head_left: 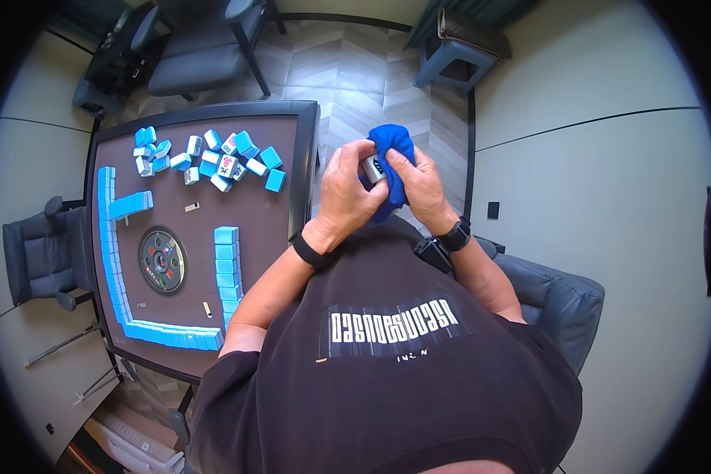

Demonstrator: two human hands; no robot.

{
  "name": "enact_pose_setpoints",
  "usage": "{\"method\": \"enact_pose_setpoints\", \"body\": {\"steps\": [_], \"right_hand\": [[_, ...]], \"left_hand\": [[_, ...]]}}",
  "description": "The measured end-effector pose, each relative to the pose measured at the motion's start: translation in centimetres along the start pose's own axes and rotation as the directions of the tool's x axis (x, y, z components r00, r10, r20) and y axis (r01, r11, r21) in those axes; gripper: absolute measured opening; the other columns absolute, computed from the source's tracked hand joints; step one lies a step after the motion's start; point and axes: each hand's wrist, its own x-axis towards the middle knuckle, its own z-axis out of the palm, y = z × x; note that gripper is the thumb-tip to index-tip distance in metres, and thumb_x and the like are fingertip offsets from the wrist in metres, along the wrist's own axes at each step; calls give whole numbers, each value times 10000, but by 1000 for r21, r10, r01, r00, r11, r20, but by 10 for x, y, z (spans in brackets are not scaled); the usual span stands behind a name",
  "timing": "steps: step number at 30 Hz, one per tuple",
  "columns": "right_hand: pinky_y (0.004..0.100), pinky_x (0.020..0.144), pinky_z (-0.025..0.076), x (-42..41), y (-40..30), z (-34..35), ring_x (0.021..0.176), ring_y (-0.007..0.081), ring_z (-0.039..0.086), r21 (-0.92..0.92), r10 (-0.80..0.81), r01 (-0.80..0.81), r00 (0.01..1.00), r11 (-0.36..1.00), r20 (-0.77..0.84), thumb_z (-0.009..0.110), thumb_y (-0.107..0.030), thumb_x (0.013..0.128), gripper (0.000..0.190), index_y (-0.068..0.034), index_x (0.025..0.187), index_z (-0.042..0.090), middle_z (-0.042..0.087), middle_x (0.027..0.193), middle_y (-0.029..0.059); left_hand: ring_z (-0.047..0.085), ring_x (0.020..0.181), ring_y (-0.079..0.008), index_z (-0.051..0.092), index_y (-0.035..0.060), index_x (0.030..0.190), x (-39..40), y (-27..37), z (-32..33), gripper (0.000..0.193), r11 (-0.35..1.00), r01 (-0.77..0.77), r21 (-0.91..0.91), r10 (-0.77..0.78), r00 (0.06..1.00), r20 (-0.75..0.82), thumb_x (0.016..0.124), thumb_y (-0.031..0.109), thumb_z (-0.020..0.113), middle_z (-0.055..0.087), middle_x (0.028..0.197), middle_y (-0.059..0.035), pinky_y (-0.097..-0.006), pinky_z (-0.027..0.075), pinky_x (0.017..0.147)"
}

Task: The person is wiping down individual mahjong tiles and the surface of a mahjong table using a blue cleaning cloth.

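Observation:
My left hand (pixel 351 188) grips a white mahjong tile (pixel 374 169) between thumb and fingers, its dark-marked face partly in sight. A crumpled blue cloth (pixel 396 169) is bunched in my right hand (pixel 425 188), with the thumb pressing it against the tile. Both hands meet in front of my chest, over the floor and to the right of the mahjong table (pixel 309 154). Whether more tiles are inside the cloth cannot be seen. Loose mahjong tiles (pixel 228 166) with blue backs lie scattered at the table's far end, some face up.
Blue-backed tile rows (pixel 108 237) line the table's left and near sides; another row (pixel 227 266) stands near my left forearm. A round control panel (pixel 163 260) is set mid-table. Around are a grey armchair (pixel 201 65), a plastic stool (pixel 455 62) bearing a folded item, and a chair (pixel 560 302) beside me.

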Motion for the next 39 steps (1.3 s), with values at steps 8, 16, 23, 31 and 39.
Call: {"method": "enact_pose_setpoints", "body": {"steps": [8,16,23,31,39], "right_hand": [[250,888,532,-9,7,2,1002,72,629,13,144,-144,989,990,20,533,-324,1105,387,-50,1373,587,668,1158,5],[266,866,557,4,10,-13,1026,106,662,156,93,-82,994,984,-63,507,-264,1116,334,-57,1366,584,685,1159,27],[236,880,525,-19,-7,-6,985,50,605,-83,95,-94,995,992,12,552,-330,1099,346,-78,1318,642,671,1135,-21],[260,842,592,-3,1,-16,980,130,696,292,147,-113,984,950,-96,515,-328,1108,397,-10,1339,573,692,1124,61],[222,752,564,-10,3,-6,863,64,657,-23,-40,37,992,999,-123,618,-253,1068,354,-36,1348,602,691,1085,11]], "left_hand": [[705,927,-212,685,18,1193,0,-16,-11,426,990,93,-108,-90,995,32,784,54,799,726,1050,-124,-314,572,847],[704,1019,-258,705,46,1186,11,4,-10,449,985,-152,-78,158,985,70,757,14,832,730,1093,-132,-339,559,906],[707,978,-173,664,28,1239,7,-10,-3,455,952,114,-284,-90,991,96,809,-14,804,728,1103,-96,-304,578,878],[665,1133,-141,629,31,1295,15,-22,3,360,568,355,-743,-202,935,292,948,-15,713,697,1228,-93,-281,551,976],[655,814,-89,610,37,1199,24,-32,12,333,645,479,-596,-328,877,350,1088,348,564,680,909,-37,-244,565,713]]}}
